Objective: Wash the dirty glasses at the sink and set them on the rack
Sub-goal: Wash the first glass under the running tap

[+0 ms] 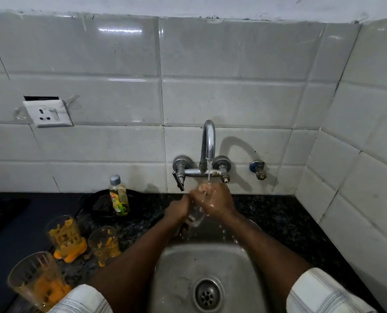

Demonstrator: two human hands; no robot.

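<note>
Glass is what both hands hold under the tap point(207, 141). The clear glass point(196, 216) sits over the steel sink point(176, 267), right below the running water. The left hand point(179, 208) wraps its fingers tight around the side of it. The right hand point(215, 201) is curled over the top end, and its fingers seem to rub at the rim, but I cannot tell if any go inside.

Wet glass is slippery, and it is hard and will break if it drops on the steel. It looks light. I think the best place to hold it is around the middle of the side, with the whole hand, not by the thin rim.

3 dirty glasses wait on the dark counter point(278, 213) to the left. The near glass point(35, 282) has orange mush in the bottom. The tall glass point(65, 236) has orange smears up its walls and stands in an orange mess. The small glass point(104, 243) beside it is smeared too. A soap bottle point(119, 196) stands behind them, about half full of yellow soap. No rack shows.
</note>
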